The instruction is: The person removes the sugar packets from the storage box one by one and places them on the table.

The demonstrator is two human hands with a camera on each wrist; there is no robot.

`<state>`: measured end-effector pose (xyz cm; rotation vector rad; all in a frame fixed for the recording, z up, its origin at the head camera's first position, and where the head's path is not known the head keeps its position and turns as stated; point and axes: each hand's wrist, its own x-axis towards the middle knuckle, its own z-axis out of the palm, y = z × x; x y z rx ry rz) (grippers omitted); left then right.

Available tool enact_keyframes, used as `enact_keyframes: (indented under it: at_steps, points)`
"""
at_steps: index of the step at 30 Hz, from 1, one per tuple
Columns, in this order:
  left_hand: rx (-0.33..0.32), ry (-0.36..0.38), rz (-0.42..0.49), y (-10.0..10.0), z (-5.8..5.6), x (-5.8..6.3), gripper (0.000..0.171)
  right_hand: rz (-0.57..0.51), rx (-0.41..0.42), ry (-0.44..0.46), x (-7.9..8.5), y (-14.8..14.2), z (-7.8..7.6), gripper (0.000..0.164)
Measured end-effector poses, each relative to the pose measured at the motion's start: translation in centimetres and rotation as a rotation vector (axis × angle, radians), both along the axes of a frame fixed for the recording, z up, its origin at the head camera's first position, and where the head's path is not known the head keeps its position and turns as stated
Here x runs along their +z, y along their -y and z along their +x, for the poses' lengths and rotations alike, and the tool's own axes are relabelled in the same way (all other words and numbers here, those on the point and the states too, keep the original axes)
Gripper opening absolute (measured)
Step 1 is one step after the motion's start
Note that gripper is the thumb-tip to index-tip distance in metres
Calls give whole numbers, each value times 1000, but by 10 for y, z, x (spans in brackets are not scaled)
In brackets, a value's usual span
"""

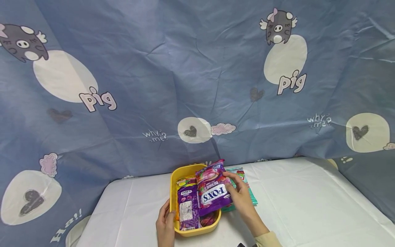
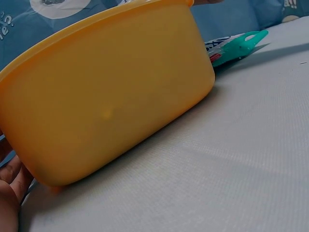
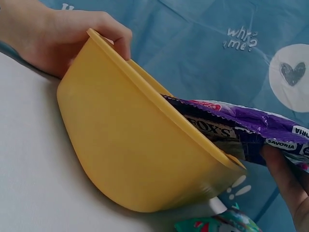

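Observation:
A yellow plastic bin (image 1: pixel 194 233) stands on the white-covered table, its outer wall (image 2: pixel 111 106) filling much of the left wrist view. My left hand (image 1: pixel 165 224) grips its left side, thumb at the rim and fingers along the outside. With my right hand (image 1: pixel 242 199) I hold a purple Fox's Berries candy bag (image 1: pixel 213 188) by its right side, tilted over the bin's right half. Its lower part hides some of the contents. Another purple Fox's bag (image 1: pixel 189 206) lies inside on the left. In the right wrist view, fingers (image 3: pixel 282 179) support the held bag from below.
A teal candy bag (image 1: pixel 251 195) lies on the table just right of the bin, partly covered by the held bag and my right hand. Behind the table (image 1: pixel 293 199) hangs a blue cloth (image 1: pixel 197 85) printed with pigs and hearts.

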<state>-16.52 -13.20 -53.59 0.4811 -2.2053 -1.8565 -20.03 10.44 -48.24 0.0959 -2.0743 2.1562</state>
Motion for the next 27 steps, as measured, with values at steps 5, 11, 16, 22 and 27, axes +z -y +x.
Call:
enact_keyframes:
  at_steps: [5, 11, 16, 22, 27]
  points:
    - [0, -16, -3, 0, 0, -1, 48, -32, 1, 4, 1, -6, -1, 34]
    - [6, 1, -14, 0, 0, -1, 48, -52, -9, -7, 2, -13, 0, 33]
    - [16, 11, -18, -1, 0, 0, 48, -36, -39, -3, 1, -17, 0, 31]
    - [17, 21, -14, -2, 0, 1, 49, -77, -45, 25, 2, -22, 2, 30]
    - [10, 31, -11, -1, -1, 0, 49, -67, -58, 54, 3, -27, 3, 31]
